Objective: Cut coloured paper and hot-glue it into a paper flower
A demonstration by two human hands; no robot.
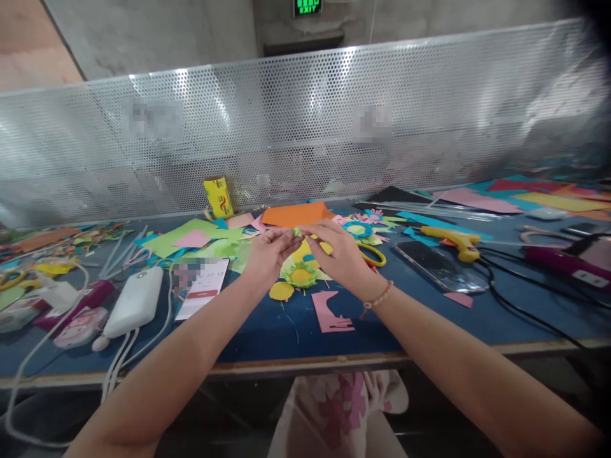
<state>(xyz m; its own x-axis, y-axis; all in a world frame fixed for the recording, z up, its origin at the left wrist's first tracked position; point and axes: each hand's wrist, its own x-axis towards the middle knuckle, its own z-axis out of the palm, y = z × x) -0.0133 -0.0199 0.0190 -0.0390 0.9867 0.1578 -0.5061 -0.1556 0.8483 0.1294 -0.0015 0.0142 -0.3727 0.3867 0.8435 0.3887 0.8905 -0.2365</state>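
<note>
Both my hands meet above the middle of the table, pinching a small piece of green paper between the fingertips. My left hand grips it from the left, and my right hand, with a bead bracelet on its wrist, from the right. Just below them lies a paper flower with a yellow centre and green fringe. A yellow paper disc is beside it. Nearer to me rests a cut pink paper scrap. Yellow-handled scissors lie partly hidden by my right hand.
A yellow glue gun and a dark phone lie to the right, with black cables. At left are a lit phone, a white power bank and white cords. A perforated metal screen stands along the back, behind an orange sheet.
</note>
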